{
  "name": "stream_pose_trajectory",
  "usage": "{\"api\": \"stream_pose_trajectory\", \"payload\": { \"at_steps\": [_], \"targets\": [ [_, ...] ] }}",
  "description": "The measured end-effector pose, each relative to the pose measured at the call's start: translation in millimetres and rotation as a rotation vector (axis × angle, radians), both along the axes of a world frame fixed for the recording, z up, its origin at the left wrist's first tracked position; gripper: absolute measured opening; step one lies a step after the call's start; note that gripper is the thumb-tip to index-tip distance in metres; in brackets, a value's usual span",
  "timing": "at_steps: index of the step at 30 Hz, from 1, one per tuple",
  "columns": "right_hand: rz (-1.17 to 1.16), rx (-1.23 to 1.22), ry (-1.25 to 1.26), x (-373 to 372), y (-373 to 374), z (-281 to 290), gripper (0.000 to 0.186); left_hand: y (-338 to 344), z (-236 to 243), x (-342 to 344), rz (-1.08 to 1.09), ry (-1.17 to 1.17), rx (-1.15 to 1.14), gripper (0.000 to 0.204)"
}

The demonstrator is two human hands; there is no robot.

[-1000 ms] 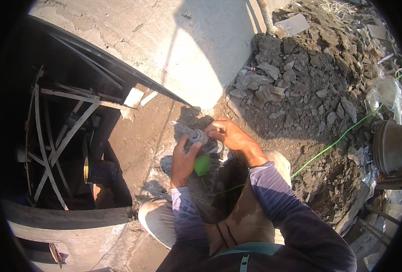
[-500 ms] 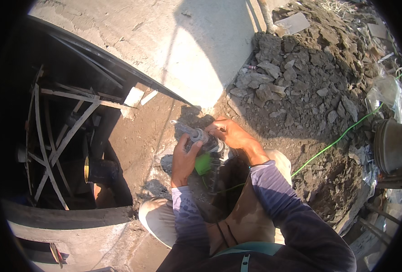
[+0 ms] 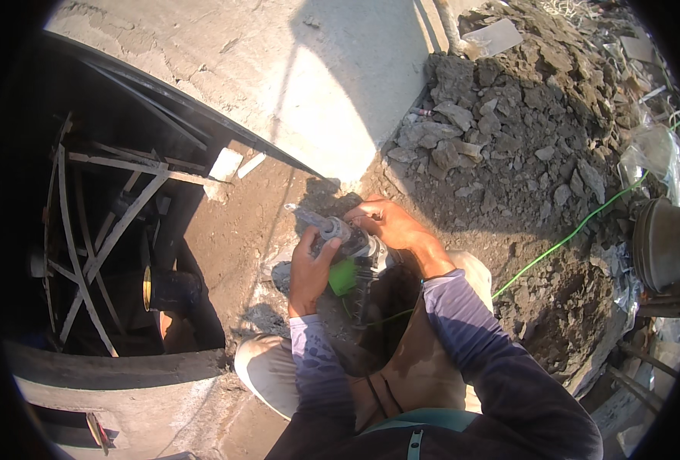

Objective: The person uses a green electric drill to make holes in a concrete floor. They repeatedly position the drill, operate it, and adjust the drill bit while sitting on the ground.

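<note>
Scarcely anything has moved since the earlier frame. Left hand (image 3: 309, 277) grips the collar (image 3: 334, 228) of a power tool (image 3: 364, 270) at frame centre; right hand (image 3: 390, 227) bends its fingers beside it, grip unclear.

Can't tell what the right hand's (image 3: 392, 225) fingertips are touching, way too small. Power tool's (image 3: 363, 272) lower end is lost in shadow, pit's (image 3: 202, 307) bottom too, and the bucket's (image 3: 660, 245) cut off.
</note>
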State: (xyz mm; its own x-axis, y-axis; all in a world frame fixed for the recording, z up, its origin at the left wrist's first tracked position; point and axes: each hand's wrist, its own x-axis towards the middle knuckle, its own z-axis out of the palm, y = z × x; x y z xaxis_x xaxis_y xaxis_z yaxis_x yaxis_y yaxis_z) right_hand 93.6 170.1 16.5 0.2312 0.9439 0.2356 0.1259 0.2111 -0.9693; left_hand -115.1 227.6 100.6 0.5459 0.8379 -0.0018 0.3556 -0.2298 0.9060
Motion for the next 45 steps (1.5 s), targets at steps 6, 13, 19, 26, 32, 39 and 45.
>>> {"api": "stream_pose_trajectory", "payload": {
  "at_steps": [6, 13, 19, 26, 32, 39, 45],
  "targets": [
    [0.055, -0.120, 0.161, 4.3, 8.0, -11.2, 0.019, 0.0, 2.3, 5.8, -0.024, -0.026, -0.025, 0.029],
    [0.099, -0.166, 0.145, 3.3, 5.7, -1.2, 0.015, 1.1, 1.7, 2.3, -0.019, -0.017, -0.025, 0.031],
    [0.099, -0.087, 0.072, 4.0, 10.9, -17.8, 0.023, 1.5, 2.6, 5.0, -0.018, -0.015, -0.018, 0.033],
    [0.104, -0.070, 0.049, 3.9, 11.0, -12.4, 0.028, -0.3, 5.1, 4.3, -0.012, -0.010, -0.045, 0.033],
    [0.119, -0.073, 0.212, 2.0, 10.2, -11.8, 0.026, 1.2, 1.3, 2.6, -0.016, -0.022, -0.040, 0.033],
    [0.169, -0.199, 0.261, 4.6, 10.9, -14.2, 0.025, 0.3, 2.8, 5.3, -0.017, -0.025, -0.027, 0.033],
    [0.148, -0.062, 0.144, 4.2, 15.5, -27.6, 0.026, 0.8, 0.6, 6.0, -0.022, -0.026, -0.013, 0.034]
  ]
}}
